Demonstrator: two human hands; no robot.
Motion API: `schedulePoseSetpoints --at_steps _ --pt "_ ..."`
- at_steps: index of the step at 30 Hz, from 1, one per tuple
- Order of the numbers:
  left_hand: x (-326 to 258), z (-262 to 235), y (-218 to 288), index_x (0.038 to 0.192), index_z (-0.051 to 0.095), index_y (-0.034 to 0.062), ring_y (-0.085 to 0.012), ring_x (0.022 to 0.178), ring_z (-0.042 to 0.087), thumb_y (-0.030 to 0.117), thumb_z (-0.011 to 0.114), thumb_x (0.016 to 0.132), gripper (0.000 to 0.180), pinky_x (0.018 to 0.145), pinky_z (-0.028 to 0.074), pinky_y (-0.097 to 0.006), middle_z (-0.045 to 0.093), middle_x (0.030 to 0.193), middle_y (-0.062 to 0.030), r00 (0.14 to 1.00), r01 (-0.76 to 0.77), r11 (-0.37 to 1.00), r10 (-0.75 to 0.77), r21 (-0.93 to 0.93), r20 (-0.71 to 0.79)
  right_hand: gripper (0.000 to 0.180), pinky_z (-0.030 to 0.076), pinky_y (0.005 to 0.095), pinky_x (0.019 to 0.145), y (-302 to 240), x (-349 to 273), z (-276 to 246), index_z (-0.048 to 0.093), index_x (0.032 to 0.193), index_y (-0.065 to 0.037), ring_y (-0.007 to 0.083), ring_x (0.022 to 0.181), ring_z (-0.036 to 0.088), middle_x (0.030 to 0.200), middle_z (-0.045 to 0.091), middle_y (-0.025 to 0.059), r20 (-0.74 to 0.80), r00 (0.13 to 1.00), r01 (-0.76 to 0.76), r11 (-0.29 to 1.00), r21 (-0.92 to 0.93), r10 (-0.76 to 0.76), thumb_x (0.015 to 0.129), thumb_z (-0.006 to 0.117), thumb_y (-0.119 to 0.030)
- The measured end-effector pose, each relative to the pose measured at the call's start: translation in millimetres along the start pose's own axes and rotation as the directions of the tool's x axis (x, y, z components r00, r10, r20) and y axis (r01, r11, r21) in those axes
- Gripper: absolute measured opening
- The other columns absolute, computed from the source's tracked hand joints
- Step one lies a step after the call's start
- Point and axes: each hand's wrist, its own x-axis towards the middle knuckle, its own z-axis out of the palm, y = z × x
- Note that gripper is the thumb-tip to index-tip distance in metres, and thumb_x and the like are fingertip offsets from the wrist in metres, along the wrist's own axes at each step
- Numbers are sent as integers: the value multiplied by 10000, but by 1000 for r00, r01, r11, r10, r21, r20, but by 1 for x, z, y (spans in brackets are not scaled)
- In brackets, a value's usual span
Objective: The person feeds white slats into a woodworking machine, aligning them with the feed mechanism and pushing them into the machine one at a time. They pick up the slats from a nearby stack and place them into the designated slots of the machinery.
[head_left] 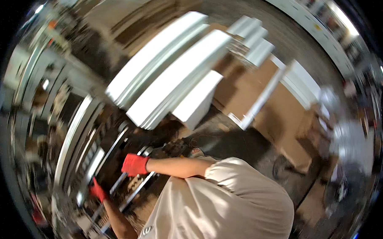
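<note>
Leaning across the blurred upper middle of the view, stacked white panels (pixel 173 73) are seen, flat, long and straight-edged, above brown board (pixel 258 104). Below them, long metal rails (pixel 130 180) are shown on the machine bed (pixel 91 140); these are judged stiff, smooth and fairly heavy, best taken near both ends. The red-gloved right hand (pixel 135 164) is laid by a rail, the gloved left hand (pixel 97 191) at the bed's near edge; neither grip can be told through the blur.
</note>
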Motion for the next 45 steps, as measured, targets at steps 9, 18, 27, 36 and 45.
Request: schedulePoseSetpoints --at_steps 9,18,27,36,45 --pt "-25 33 63 1445 340 -47 -398 1381 339 625 677 771 1009 1142 295 -427 373 1462 -286 998 30 832 8 554 -66 373 505 408 705 2 -9 -44 627 1139 -134 273 856 664 907 673 82 148 989 0 992 -125 18 871 633 -393" --pt "-48 24 64 1480 284 -1 -430 1301 418 666 724 666 1140 1048 405 -477 369 1427 -280 950 193 886 -61 422 -306 401 502 399 741 -7 -4 -43 602 1204 -143 276 879 658 981 672 94 220 975 58 980 -188 -15 895 616 -400" --pt "-49 19 66 1499 223 -21 -462 1358 328 636 712 702 1143 1089 342 -520 276 1484 -319 966 203 881 -109 427 -233 423 515 400 769 -10 0 -41 609 1221 -142 299 906 661 1023 680 110 265 964 31 977 -213 27 899 621 -415" --pt "-50 17 75 1497 223 -35 -470 1383 285 648 693 714 1140 1085 314 -550 271 1496 -308 979 178 913 -127 368 -159 362 485 400 909 -27 13 -55 601 1246 -85 354 1074 612 1213 623 151 113 981 -180 947 267 155 933 612 -269" --pt "-52 18 72 1471 235 -71 -433 1353 317 567 733 700 1117 1087 312 -537 308 1465 -287 969 172 909 -87 379 -230 540 386 417 1066 -20 59 -4 420 1378 47 311 1255 479 1398 449 217 -120 822 -420 735 532 556 963 593 -252"
